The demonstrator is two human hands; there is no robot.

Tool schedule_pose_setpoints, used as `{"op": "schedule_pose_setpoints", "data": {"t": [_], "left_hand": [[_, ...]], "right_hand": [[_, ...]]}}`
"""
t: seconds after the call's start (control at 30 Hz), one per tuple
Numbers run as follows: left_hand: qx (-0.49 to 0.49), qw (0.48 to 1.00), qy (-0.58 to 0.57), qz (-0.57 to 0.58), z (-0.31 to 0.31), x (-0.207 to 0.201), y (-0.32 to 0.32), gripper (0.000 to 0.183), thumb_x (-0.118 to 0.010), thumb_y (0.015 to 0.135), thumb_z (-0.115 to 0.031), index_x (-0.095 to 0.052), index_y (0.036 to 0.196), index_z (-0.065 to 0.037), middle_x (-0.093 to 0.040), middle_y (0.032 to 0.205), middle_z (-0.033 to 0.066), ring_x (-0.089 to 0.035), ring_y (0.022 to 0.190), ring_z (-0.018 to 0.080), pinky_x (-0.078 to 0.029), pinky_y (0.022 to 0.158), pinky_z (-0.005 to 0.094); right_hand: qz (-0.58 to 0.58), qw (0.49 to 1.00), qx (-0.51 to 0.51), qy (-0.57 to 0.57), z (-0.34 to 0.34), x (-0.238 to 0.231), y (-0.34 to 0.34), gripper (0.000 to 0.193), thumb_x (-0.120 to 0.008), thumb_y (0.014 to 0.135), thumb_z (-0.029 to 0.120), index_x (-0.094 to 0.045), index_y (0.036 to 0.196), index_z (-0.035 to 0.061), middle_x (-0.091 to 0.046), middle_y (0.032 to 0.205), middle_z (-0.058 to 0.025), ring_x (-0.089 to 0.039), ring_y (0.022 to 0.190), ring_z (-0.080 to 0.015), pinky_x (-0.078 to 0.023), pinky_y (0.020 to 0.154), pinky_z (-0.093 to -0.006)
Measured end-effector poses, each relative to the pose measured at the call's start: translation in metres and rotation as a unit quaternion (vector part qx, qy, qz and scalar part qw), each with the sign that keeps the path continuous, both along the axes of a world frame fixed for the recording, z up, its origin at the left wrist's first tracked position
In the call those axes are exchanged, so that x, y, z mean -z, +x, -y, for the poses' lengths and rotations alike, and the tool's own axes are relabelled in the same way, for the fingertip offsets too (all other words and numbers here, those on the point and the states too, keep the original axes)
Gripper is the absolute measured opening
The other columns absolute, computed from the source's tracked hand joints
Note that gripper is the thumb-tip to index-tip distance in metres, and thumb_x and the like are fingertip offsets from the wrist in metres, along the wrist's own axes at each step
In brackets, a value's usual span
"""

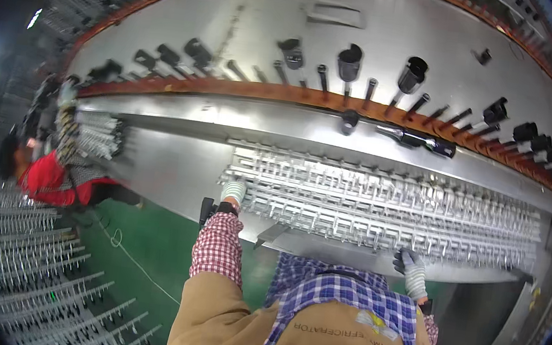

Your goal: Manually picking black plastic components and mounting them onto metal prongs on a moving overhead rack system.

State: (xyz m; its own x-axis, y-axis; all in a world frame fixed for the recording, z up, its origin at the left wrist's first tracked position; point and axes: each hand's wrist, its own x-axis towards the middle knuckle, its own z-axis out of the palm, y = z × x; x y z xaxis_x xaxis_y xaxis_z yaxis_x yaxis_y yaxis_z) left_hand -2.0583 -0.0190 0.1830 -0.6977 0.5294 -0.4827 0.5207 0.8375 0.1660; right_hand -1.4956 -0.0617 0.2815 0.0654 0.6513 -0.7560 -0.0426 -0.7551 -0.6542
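Hooked metal racks [382, 208] piled on the worktop [179, 171], left hand [234, 191] at their left end, right hand [411, 270] at the front edge; both gloved, fingers bent, can't tell if gripping. Past racks: metal ledge [241, 116] with dark tool [418, 140] and small black cylinder [349, 122], then orange strip [234, 89] lined with black parts [349, 64]. Person in red [44, 180] off left, wire-hung racks [41, 233] lower left, green floor [165, 235] beside

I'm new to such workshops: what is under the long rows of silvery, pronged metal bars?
A flat grey metal worktop shows at the left end and near edge of the bars. What lies directly beneath is mostly covered.
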Motion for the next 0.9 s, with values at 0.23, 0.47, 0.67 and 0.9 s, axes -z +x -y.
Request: {"op": "schedule_pose_setpoints", "data": {"t": [0.23,0.47,0.67,0.9], "left_hand": [[0.079,0.997,0.022,0.012,-0.015,-0.039,0.028,0.049,-0.053,0.074,-0.037,-0.051,0.111,-0.006,-0.057,0.102,0.0205,-0.055,0.095,0.0324,-0.042,0.079,0.0422],[-0.096,0.907,0.392,0.117,0.017,-0.140,0.042,0.025,-0.061,0.078,-0.019,-0.054,0.089,0.003,-0.059,0.079,0.0071,-0.053,0.068,0.0167,-0.044,0.063,0.0311],[0.139,0.914,0.319,-0.208,0.084,-0.178,0.053,0.033,-0.055,0.081,-0.027,-0.055,0.094,0.003,-0.058,0.093,0.0162,-0.057,0.081,0.0269,-0.045,0.071,0.0343],[0.012,0.884,0.460,-0.079,0.146,-0.197,0.033,0.019,-0.053,0.082,-0.020,-0.052,0.087,-0.002,-0.055,0.075,0.0095,-0.053,0.065,0.0180,-0.044,0.058,0.0315]], "right_hand": [[0.019,0.998,0.064,0.008,-0.004,-0.002,-0.013,0.037,-0.053,0.084,0.028,-0.051,0.109,0.0020,-0.060,0.093,-0.0081,-0.059,0.079,-0.0162,-0.048,0.070,-0.0280],[-0.159,0.919,0.356,0.053,-0.013,0.023,0.037,0.063,-0.039,0.086,0.048,-0.029,0.128,0.0029,-0.039,0.125,-0.0212,-0.040,0.114,-0.0333,-0.036,0.093,-0.0412],[-0.308,0.836,0.402,0.212,-0.030,0.066,0.080,0.075,-0.046,0.076,0.062,-0.032,0.128,0.0099,-0.035,0.128,-0.0110,-0.037,0.111,-0.0266,-0.028,0.094,-0.0511],[-0.384,0.756,0.490,0.201,0.010,-0.033,0.025,0.061,-0.055,0.070,0.061,-0.047,0.097,0.0064,-0.049,0.071,-0.0052,-0.051,0.064,-0.0216,-0.046,0.064,-0.0440]]}}
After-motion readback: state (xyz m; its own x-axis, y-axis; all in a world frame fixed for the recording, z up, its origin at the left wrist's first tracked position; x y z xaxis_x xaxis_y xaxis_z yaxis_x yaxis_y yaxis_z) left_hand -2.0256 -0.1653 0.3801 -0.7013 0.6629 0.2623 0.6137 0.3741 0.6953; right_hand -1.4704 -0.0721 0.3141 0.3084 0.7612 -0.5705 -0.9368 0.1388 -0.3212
